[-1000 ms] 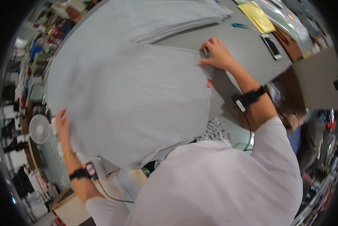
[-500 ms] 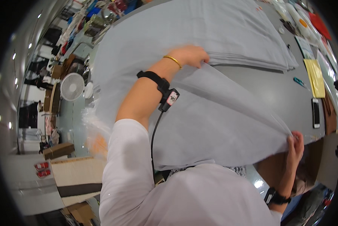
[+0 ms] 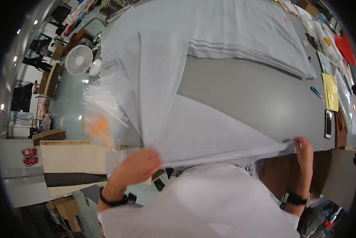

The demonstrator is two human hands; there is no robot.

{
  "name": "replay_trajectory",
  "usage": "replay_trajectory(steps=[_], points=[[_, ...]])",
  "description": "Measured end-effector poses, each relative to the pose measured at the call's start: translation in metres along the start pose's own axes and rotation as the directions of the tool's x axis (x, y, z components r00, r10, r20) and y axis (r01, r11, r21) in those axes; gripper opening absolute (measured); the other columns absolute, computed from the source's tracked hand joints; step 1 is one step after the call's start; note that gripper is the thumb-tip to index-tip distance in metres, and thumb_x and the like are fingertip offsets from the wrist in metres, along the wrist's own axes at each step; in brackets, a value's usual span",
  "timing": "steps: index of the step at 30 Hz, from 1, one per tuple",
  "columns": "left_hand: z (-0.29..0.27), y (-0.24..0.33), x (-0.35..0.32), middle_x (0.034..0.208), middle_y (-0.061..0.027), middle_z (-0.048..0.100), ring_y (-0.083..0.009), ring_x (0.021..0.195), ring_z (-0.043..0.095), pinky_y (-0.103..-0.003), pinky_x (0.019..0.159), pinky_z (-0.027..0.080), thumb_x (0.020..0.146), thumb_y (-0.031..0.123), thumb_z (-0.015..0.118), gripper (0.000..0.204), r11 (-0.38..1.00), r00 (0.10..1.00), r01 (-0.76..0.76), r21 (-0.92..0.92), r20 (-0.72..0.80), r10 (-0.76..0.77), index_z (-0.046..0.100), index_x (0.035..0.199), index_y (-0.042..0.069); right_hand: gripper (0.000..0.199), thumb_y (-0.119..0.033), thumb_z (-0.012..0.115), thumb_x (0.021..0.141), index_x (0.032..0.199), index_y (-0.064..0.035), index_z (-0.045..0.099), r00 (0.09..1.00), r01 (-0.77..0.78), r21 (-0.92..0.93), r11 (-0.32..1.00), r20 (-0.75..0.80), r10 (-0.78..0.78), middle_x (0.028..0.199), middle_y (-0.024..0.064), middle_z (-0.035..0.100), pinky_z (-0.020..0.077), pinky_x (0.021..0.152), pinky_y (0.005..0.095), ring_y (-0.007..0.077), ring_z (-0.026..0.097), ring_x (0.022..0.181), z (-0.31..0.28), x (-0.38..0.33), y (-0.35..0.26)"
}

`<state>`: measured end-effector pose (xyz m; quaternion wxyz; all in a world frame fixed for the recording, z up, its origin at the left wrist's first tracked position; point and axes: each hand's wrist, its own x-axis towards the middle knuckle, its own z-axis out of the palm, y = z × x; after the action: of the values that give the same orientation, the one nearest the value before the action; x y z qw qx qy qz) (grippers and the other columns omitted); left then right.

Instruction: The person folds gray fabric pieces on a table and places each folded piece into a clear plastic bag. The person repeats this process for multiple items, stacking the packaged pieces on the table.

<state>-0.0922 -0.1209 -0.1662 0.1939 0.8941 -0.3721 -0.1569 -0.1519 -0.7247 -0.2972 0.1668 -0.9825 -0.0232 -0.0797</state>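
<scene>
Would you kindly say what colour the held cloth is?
The cloth is light grey (head view).

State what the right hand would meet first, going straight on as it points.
Across the tabletop, the right hand would probably meet the folded grey cloth stack first; hand height is unclear.

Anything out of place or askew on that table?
Nothing looks spilled or damaged. The grey cloth between the left hand and right hand lies askew, its edge slanting across the table, unlike the neater folded layers behind.

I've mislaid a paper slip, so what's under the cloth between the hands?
The grey table shows beyond the cloth and seems to run under it; anything else beneath is covered.
</scene>
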Motion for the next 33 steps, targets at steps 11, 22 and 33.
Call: replay_trajectory(steps=[11, 22, 33], points=[[0.026, -0.068, 0.085, 0.096, -0.0135, 0.067, -0.0332, 0.079, 0.070, -0.039, 0.064, 0.054, 0.094, 0.023, 0.074, 0.024, 0.962, 0.853, 0.265, 0.068, -0.481, -0.201, 0.069, 0.109, 0.004, 0.020, -0.005, 0.069, 0.094, 0.112, 0.0016, 0.070, 0.868, -0.288, 0.675, 0.680, 0.484, -0.113, 0.101, 0.0088, 0.071, 0.0546, 0.076, 0.0310, 0.0156, 0.068, 0.087, 0.119, 0.218, -0.192], [0.078, -0.129, 0.197, 0.090, -0.0070, 0.058, -0.0206, 0.071, 0.059, -0.033, 0.065, 0.048, 0.097, 0.014, 0.069, 0.016, 0.856, 0.827, 0.188, -0.481, -0.392, -0.402, 0.061, 0.094, 0.001, 0.011, 0.007, 0.073, 0.085, 0.094, 0.0014, 0.076, 0.877, 0.231, 0.743, 0.629, 0.120, -0.465, 0.143, 0.0044, 0.061, 0.0562, 0.078, 0.0325, 0.0172, 0.065, 0.084, 0.149, 0.243, -0.227], [-0.040, -0.084, 0.051, 0.091, -0.0131, 0.064, -0.0341, 0.087, 0.063, -0.041, 0.078, 0.052, 0.084, 0.019, 0.082, 0.028, 0.968, 0.917, 0.145, 0.204, -0.395, -0.054, 0.066, 0.097, 0.001, 0.027, 0.014, 0.063, 0.085, 0.108, 0.0003, 0.071, 0.907, 0.402, 0.554, 0.729, -0.134, -0.398, 0.104, 0.0051, 0.074, 0.0586, 0.083, 0.0308, 0.0157, 0.072, 0.090, 0.054, 0.268, -0.187]])
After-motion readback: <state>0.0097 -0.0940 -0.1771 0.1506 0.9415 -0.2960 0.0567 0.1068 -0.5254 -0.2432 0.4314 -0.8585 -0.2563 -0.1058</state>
